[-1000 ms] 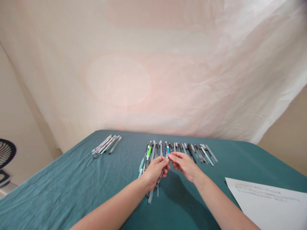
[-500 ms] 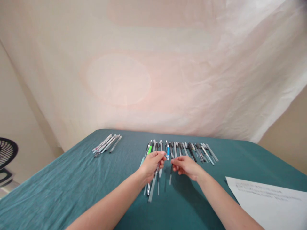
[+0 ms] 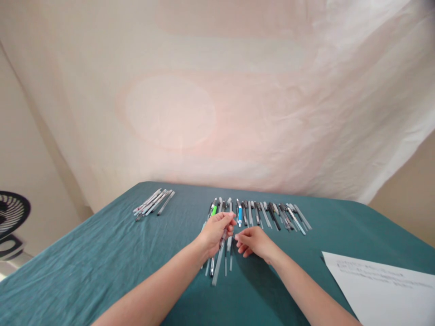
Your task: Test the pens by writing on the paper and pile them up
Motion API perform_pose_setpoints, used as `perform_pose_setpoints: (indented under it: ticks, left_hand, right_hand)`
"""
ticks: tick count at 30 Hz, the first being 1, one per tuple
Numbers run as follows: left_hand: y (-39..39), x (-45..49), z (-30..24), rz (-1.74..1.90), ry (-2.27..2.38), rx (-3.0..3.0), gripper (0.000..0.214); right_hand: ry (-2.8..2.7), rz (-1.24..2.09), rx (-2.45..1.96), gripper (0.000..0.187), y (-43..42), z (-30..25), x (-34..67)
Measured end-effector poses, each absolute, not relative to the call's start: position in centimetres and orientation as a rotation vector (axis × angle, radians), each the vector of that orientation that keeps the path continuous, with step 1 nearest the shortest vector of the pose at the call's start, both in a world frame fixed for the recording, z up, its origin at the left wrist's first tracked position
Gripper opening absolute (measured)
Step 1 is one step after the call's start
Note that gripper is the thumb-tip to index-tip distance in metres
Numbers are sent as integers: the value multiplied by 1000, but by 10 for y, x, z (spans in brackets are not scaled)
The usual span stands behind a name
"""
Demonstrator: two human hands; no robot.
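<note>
A long row of pens (image 3: 272,216) lies across the far middle of the teal tablecloth (image 3: 102,267), among them a blue-and-white pen (image 3: 239,216) and a green one (image 3: 214,210). My left hand (image 3: 214,233) is closed in a pinch on a grey pen at the row's left part. Right beside it, my right hand (image 3: 254,242) rests low with fingers curled, its tips at a thin pen refill (image 3: 231,258) that points toward me. Several grey barrels and refills (image 3: 216,267) lie just under my left hand.
A separate small bundle of pens (image 3: 154,202) lies at the far left of the cloth. A white printed sheet of paper (image 3: 384,290) sits at the near right. A black fan (image 3: 12,217) stands off the table on the left. A white cloth backdrop (image 3: 238,99) hangs behind.
My two hands were joined on one pen, then drew apart. My right hand came down and leftward with the thin refill, to the cloth. My left hand stayed by the row.
</note>
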State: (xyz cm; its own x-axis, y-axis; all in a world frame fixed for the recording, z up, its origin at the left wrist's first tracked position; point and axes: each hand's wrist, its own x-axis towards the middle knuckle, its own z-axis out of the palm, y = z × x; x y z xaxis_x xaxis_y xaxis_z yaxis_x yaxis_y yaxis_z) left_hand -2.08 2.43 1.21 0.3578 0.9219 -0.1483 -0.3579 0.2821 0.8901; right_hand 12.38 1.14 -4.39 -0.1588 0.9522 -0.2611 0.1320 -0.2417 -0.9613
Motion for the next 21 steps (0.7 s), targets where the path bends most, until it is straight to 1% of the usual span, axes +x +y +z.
perform_pose_setpoints:
  ticks: [5, 10, 13, 18, 21]
  left_hand:
    - [26, -21, 9, 981, 813, 872, 18]
    - [29, -22, 5, 987, 833, 862, 15]
    - [30, -22, 4, 990, 845, 870, 16]
    - [27, -21, 2, 1042, 883, 889, 21]
    - [24, -19, 1, 1073, 920, 891, 23]
  right_hand:
    - [-1338, 1404, -1396, 16, 12, -47, 120]
    - [-1383, 1378, -1392, 17, 12, -50, 121]
    - [-1404, 1352, -1398, 18, 11, -48, 123]
    - [-1404, 1170, -1381, 21, 5, -25, 119]
    - [-1374, 1203, -1293, 25, -3, -9, 109]
